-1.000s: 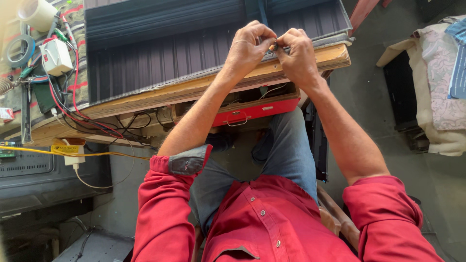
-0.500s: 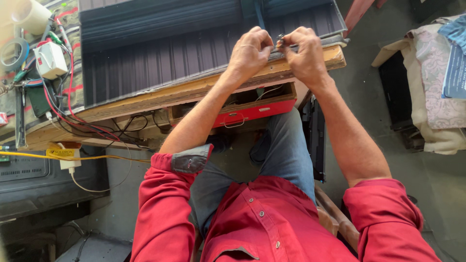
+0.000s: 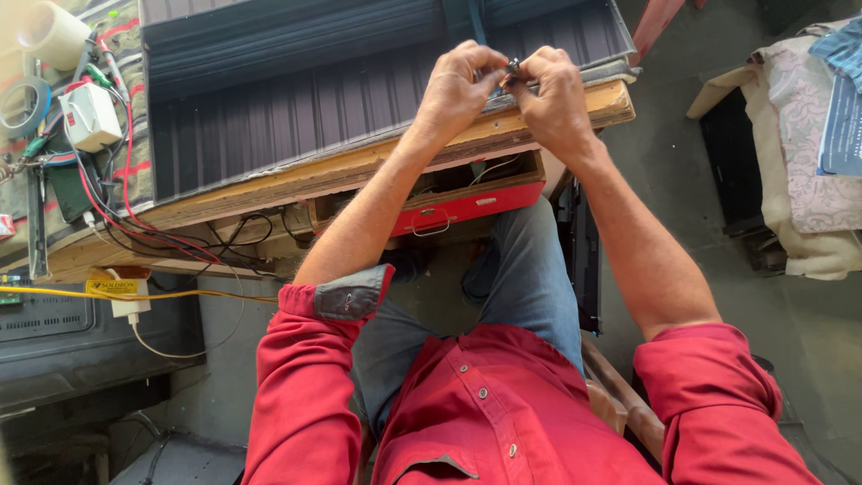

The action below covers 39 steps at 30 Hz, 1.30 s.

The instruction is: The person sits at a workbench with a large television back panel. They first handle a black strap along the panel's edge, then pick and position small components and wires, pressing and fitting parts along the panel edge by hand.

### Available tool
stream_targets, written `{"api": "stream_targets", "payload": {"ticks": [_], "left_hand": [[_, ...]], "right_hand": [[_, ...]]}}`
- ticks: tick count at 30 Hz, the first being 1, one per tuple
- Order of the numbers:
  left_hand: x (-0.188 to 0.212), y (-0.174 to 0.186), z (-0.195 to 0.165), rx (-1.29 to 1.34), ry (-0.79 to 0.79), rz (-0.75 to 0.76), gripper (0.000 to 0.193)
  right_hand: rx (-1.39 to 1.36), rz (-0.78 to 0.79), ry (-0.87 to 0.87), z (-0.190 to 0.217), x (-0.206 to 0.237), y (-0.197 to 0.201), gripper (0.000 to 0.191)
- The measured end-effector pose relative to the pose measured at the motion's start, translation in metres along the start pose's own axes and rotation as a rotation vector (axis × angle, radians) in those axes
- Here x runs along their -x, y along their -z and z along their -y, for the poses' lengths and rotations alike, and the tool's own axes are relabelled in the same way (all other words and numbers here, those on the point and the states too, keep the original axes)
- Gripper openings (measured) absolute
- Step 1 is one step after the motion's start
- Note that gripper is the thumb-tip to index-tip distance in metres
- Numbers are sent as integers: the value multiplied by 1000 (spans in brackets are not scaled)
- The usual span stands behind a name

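Both hands pinched a small dark metal part over the worn wooden surface [image 3: 359,171].

Left hand [image 3: 458,85] and right hand [image 3: 552,94] met at the small dark metal part [image 3: 513,66], fingers narrowed around it, above the surface's right front corner; a dark ribbed metal panel [image 3: 296,108] covered the top, a red drawer [image 3: 467,208] hung below, grey concrete floor [image 3: 682,198] beyond.

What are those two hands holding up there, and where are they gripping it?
A small dark metal part, pinched between the fingertips of the left hand and right hand; its exact kind cannot be told.

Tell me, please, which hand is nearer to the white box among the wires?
Left. The left hand is raised over the dark ribbed panel, on the white box's side; the right hand sits beyond it, farther away.
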State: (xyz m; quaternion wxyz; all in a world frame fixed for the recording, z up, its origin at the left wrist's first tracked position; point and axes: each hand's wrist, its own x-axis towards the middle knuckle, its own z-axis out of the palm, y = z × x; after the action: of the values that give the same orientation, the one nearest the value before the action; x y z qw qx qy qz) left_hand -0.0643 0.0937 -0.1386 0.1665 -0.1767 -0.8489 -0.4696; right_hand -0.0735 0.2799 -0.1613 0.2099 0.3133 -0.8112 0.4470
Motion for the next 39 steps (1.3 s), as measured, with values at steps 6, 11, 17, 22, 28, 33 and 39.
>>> {"api": "stream_targets", "payload": {"ticks": [6, 11, 17, 22, 28, 33, 39], "left_hand": [[2, -8, 0, -261, 117, 96, 8], [-2, -11, -5, -284, 81, 68, 9], [-2, -7, -4, -124, 57, -11, 7], [-7, -17, -10, -28, -12, -53, 5], [-6, -9, -4, -3, -50, -37, 8], [0, -9, 3, -237, 33, 70, 9], [-4, -19, 4, -375, -134, 49, 8]], "right_hand": [[-160, -49, -123, -7, -5, 8, 11], [-100, -52, -107, -9, -5, 16, 10], [156, 39, 38, -2, 4, 7, 8], [231, 8, 50, 3, 3, -4, 10], [13, -34, -43, -4, 1, 6, 5], [-63, -66, -89, -10, 1, 12, 6], [-51, -91, -83, -14, 0, 17, 9]]}}
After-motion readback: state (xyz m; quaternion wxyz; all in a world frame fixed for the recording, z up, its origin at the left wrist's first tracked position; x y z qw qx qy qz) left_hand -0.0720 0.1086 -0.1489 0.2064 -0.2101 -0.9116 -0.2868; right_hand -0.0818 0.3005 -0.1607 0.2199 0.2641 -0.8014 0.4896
